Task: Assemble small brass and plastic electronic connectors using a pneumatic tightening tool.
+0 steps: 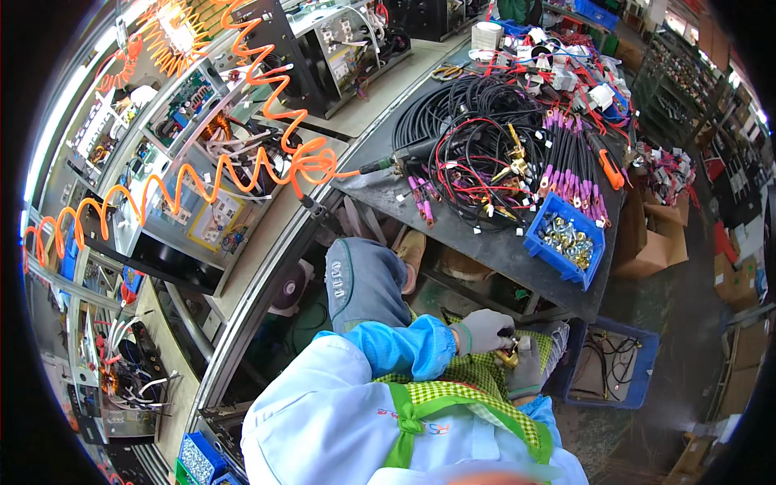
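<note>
My left hand (483, 332), in a grey glove with a blue sleeve, is closed at my lap with its fingertips against a small brass-coloured fitting (508, 356). Just beside it, my right hand (526, 370), also gloved in grey, is closed around the other side of the same fitting. The fingers cover much of it, so its exact shape is hidden. Both hands rest over a green checked apron (453, 394). Beyond them, on the dark table, stands a blue bin (529, 242) of loose metal fittings (568, 240).
Coiled black cables (436, 109), purple-ended leads (566, 166) and an orange-handled tool (610, 168) lie on the table. An orange coiled air hose (186, 190) hangs at left over a conveyor with open equipment cases (218, 222). A blue crate (638, 380) sits on the floor at right.
</note>
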`<state>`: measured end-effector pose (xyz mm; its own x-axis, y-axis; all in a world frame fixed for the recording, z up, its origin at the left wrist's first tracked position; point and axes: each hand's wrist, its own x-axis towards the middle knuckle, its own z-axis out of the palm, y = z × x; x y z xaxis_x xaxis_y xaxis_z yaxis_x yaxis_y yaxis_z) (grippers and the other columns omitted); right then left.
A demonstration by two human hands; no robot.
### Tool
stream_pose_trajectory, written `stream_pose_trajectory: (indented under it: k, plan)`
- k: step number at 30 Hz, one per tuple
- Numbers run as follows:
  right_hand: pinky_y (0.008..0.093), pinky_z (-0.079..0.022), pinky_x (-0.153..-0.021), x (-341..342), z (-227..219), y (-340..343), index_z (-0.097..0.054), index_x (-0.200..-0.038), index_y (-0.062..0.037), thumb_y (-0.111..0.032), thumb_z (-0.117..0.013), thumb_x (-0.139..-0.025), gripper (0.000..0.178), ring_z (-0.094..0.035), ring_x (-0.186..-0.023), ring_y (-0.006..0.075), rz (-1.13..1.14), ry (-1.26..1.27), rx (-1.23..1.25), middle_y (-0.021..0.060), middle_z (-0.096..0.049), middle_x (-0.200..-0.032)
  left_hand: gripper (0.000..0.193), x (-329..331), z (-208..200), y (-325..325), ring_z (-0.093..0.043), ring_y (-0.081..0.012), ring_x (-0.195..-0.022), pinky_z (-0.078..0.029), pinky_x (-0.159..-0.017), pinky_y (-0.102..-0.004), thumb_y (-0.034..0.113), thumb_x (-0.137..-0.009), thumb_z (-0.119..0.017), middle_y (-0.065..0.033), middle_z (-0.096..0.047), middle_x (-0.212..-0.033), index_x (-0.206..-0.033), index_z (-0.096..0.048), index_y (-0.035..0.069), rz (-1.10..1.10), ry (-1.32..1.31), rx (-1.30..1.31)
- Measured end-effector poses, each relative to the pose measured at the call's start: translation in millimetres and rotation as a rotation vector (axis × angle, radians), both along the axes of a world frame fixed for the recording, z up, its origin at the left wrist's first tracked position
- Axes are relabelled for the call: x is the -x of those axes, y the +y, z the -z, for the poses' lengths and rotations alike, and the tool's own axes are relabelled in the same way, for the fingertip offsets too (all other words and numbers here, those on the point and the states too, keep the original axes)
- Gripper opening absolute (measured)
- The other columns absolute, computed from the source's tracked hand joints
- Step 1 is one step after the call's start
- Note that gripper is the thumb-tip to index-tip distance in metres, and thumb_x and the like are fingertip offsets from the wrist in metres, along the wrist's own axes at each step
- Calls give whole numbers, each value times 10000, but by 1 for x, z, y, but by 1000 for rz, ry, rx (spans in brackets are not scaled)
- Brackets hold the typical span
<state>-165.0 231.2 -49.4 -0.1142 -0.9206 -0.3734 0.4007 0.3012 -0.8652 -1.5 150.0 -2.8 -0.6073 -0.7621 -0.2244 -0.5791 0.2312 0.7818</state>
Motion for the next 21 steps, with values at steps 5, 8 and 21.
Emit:
stream_pose_trajectory:
  k: [5, 8, 21]
  plan:
    - [343, -559, -626, 1, -15, 1, -483, -1073, -35, -422, -517, -967, 403, -584, -820, 187, -23, 32, -52, 78, -547, -952, 311, 1, -4, 5, -648, -355, -850, -508, -744, -431, 314, -835, -673, -159, -680, -909, -1044, -657, 83, 15, 128, 29]
    - [350, -565, -633, -1, -4, 10, -480, -1069, -35, -429, -500, -974, 406, -592, -824, 191, -26, 99, -44, 87, -551, -953, 283, -2, 8, 12, -647, -355, -851, -510, -742, -426, 277, -846, -663, -161, -679, -910, -1051, -657, 82, -15, 151, 78]
    - [391, -541, -735, 4, 23, 22, -544, -1091, 3, -258, -607, -914, 321, -611, -883, 269, -124, 115, 65, 134, -574, -1019, 215, -4, 13, 19, -661, -316, -863, -521, -770, -388, 186, -797, -680, -135, -689, -904, -977, -669, 67, -98, 255, 40]
